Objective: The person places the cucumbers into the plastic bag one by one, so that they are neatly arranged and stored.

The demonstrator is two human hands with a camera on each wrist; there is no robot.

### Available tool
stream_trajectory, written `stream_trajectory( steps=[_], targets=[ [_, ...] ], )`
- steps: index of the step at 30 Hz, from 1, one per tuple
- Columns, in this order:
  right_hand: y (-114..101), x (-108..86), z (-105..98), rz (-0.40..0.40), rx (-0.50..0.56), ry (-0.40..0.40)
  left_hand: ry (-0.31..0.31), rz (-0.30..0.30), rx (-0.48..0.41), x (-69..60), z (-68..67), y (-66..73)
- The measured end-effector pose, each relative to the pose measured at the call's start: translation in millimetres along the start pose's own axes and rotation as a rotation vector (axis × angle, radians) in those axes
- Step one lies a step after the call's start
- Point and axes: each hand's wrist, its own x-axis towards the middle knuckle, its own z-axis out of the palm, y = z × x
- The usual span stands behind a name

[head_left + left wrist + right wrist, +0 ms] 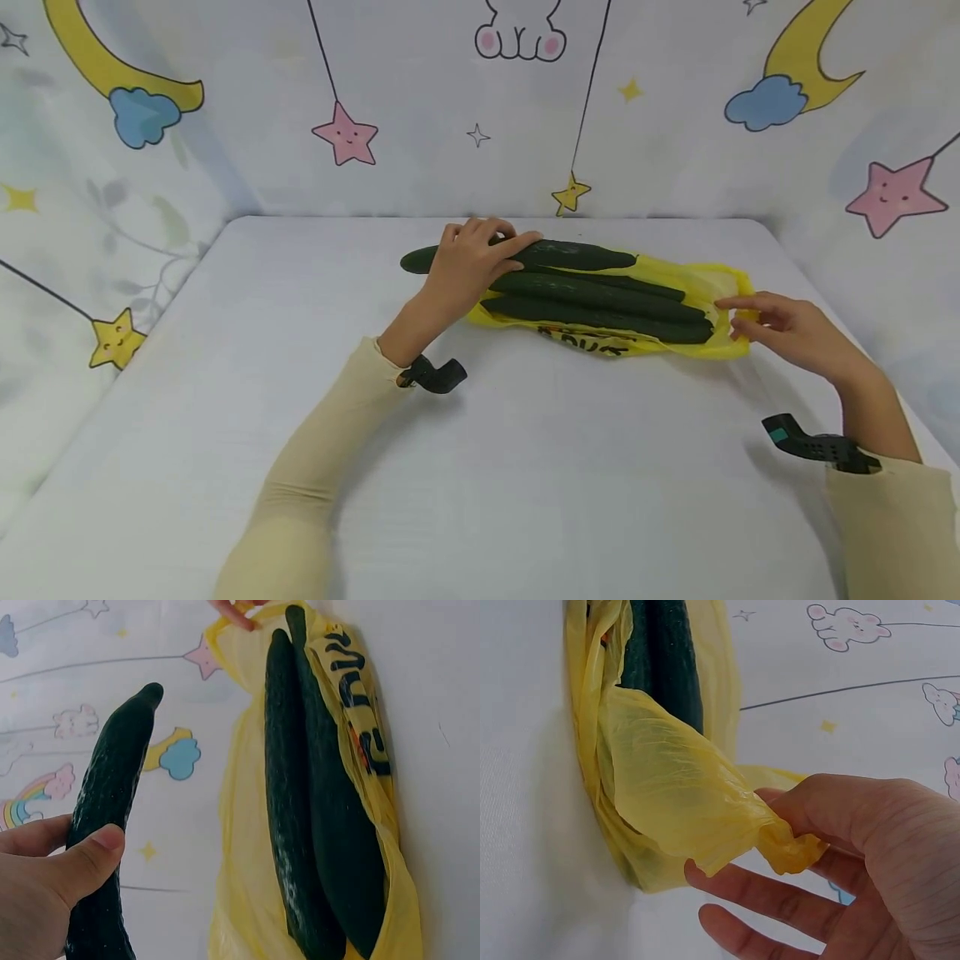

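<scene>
My left hand point(467, 271) grips a long dark green cucumber point(585, 254), its thumb and fingers around the cucumber's body. In the left wrist view this cucumber point(109, 769) is apart from the bag, with its tapered end free. Other cucumbers point(600, 315) lie side by side in a thin yellow plastic bag point(723, 279) with dark lettering. At the bag's right end my right hand point(798, 333) holds the edge; the right wrist view has crumpled plastic point(784, 851) pinched between thumb and fingers, while two lower fingers extend beneath.
A white-covered table point(562, 483) lies under everything. Around it stands a patterned cloth backdrop point(420, 108) with stars, moons and clouds, close behind the bag. A dark wrist-worn device point(438, 377) sits on the left wrist, another device point(813, 446) on the right.
</scene>
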Motion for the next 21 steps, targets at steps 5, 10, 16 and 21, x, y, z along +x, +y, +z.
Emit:
stream_trajectory(
  steps=[5,10,16,21],
  targets=[
    [-1.7,-0.8,-0.5,0.011,-0.01,-0.002,0.007,0.045,0.006,7.5,4.1,13.1],
    [-4.5,0.2,-0.9,-0.017,0.014,0.0,0.004,0.089,0.046,16.9,12.4,26.1],
    [-5.0,-0.3,-0.3,-0.018,0.039,0.0,0.012,0.144,0.097,27.6,20.8,44.2],
    [-1.9,-0.2,0.0,0.014,0.009,0.013,0.018,0.192,0.115,35.5,28.7,58.3]
  ],
)
